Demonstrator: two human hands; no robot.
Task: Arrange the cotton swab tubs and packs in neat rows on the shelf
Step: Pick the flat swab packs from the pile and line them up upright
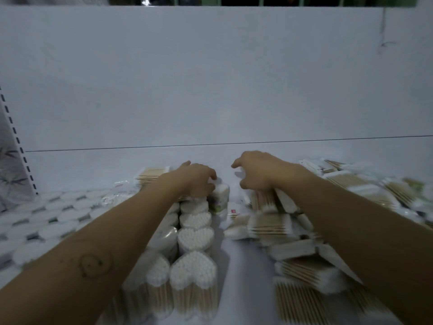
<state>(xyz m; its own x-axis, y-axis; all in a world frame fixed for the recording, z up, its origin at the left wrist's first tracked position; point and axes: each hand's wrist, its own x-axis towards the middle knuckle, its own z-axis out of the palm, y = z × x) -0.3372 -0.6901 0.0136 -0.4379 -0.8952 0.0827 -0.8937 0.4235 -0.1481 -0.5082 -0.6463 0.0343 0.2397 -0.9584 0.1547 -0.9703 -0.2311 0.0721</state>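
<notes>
Nearest you, between your forearms, heart-shaped tubs (195,240) of cotton swabs stand in a row on the white shelf (243,266), running away toward your left hand (199,181). That hand curls over the top of a small round tub (219,198) at the row's far end. Under and beside your right forearm flat swab packs (271,225) lie heaped; your right hand (262,172) hovers above them, fingers spread and empty.

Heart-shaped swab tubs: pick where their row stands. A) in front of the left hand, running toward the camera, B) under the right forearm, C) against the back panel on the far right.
A: the heart-shaped tubs line up from the left hand back toward the camera; flat packs lie jumbled below the right hand.
</notes>
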